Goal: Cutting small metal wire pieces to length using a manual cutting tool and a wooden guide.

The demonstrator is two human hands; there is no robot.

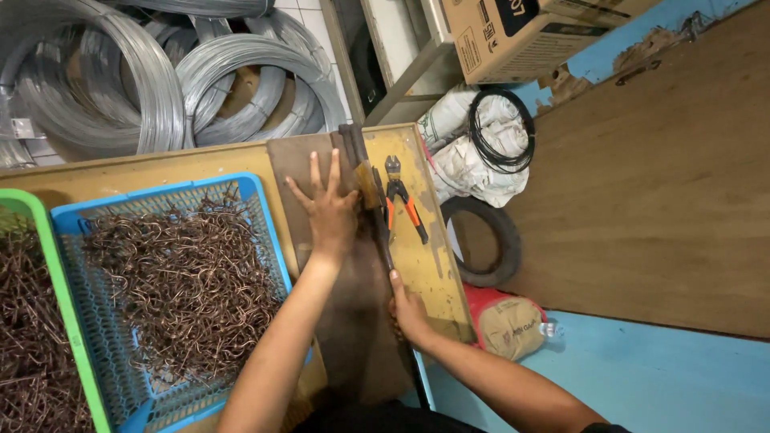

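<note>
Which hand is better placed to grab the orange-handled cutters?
Probably the right hand: it rests on the yellow bench just below the cutters. The left hand is pressed flat on the brown board.

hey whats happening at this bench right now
A person works at a yellow workbench. Their left hand lies flat, fingers spread, on a brown board. Their right hand grips the near end of a long dark metal bar running along the board's right edge. Orange-handled cutters lie beside it. A blue basket of bent copper-coloured wire pieces sits left.
</note>
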